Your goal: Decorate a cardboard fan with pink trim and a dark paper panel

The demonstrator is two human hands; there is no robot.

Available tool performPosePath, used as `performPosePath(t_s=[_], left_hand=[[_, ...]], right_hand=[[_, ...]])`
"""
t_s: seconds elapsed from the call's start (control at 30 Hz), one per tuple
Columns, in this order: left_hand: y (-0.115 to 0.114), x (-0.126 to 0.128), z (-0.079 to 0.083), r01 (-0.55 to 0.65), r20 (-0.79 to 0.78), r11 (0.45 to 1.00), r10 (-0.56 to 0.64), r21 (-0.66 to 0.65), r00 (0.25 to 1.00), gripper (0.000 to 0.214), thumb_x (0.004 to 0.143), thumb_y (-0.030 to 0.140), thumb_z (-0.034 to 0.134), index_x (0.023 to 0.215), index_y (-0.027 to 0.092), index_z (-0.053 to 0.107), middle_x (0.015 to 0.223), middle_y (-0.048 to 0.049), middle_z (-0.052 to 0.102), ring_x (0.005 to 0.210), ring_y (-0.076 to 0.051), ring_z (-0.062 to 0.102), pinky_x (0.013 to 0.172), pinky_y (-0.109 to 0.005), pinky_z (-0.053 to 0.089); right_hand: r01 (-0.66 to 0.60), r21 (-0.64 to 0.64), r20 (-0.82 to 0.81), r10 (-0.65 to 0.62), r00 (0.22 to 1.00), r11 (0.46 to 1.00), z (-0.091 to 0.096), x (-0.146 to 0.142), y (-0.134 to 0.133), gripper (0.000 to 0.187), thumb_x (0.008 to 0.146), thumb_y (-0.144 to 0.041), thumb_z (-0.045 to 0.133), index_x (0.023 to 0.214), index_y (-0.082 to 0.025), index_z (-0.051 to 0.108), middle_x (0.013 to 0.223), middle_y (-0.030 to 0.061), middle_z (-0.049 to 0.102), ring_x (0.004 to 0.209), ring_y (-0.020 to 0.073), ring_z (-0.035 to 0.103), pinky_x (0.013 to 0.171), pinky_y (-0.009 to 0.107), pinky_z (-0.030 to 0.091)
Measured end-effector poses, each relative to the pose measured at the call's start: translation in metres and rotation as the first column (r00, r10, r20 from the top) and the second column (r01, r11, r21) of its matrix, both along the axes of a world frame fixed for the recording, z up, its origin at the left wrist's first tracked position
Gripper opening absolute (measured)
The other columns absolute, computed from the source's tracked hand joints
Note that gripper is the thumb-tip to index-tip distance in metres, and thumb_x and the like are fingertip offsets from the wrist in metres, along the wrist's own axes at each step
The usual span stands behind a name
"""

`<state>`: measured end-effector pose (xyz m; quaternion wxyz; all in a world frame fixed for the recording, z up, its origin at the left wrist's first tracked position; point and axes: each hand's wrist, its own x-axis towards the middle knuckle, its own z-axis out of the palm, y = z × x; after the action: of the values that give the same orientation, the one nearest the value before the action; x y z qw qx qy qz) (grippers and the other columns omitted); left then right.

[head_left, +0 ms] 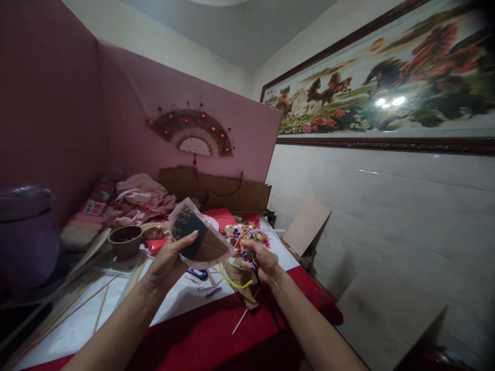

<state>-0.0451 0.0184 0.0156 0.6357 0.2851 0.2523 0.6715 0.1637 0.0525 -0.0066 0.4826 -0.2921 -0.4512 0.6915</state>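
My left hand (172,263) holds a fan-shaped cardboard piece (203,242) upright, thumb on its face and fingers behind. The piece has a dark printed patch and a pale pink paper border. In my right hand (261,260) is a flower-patterned glue gun (243,233), gripped by the handle; a black cord (268,301) hangs below it. A pale stick juts from the gun's rear. The right fingers are close to the piece's right corner; whether they touch it, I cannot tell. Under my hands lie a yellow pipe cleaner (234,278) and a blue-handled tool (198,274), partly hidden.
A brown bowl (126,241) stands left, near thin wooden sticks (101,306) and pink cloth (143,196). A decorated fan (193,129) hangs on the pink panel behind torn cardboard (220,190). A board (307,226) leans at the right wall. Red cloth (216,335) covers the front edge.
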Motion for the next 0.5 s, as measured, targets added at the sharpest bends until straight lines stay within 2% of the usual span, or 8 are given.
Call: performPosePath(t_s=[0.1,0.23,0.5], left_hand=[[-0.006,-0.002,-0.004,0.158,-0.095,0.987,-0.156,0.015,0.983,0.023,0.065,0.007,0.071,0.087,0.011,0.068,0.085,-0.0084,0.073,0.072,-0.019,0.067,0.073,-0.031,0.055],[-0.012,0.006,-0.008,0.270,-0.176,0.960,-0.254,0.076,0.951,0.020,0.067,0.009,0.070,0.087,0.013,0.069,0.085,-0.0086,0.073,0.074,-0.018,0.067,0.074,-0.029,0.053],[-0.012,0.018,-0.017,0.371,-0.269,0.922,-0.331,0.111,0.904,0.023,0.070,0.013,0.069,0.093,0.013,0.068,0.089,-0.0109,0.072,0.077,-0.020,0.066,0.076,-0.032,0.051]], right_hand=[[-0.004,-0.011,-0.018,0.003,1.000,1.000,0.000,-0.004,-0.001,0.022,0.067,-0.028,0.063,0.079,-0.011,0.060,0.061,0.0054,0.066,0.032,0.0035,0.040,0.028,0.013,0.025],[0.006,-0.019,-0.043,-0.007,0.999,1.000,-0.001,-0.007,-0.004,0.024,0.067,-0.029,0.064,0.081,-0.011,0.061,0.061,0.0047,0.066,0.030,0.0042,0.042,0.027,0.014,0.027],[0.079,-0.058,-0.116,-0.086,0.990,0.995,-0.003,-0.006,-0.011,0.024,0.069,-0.033,0.061,0.078,-0.010,0.064,0.060,0.0041,0.067,0.038,0.0088,0.052,0.031,0.017,0.036]])
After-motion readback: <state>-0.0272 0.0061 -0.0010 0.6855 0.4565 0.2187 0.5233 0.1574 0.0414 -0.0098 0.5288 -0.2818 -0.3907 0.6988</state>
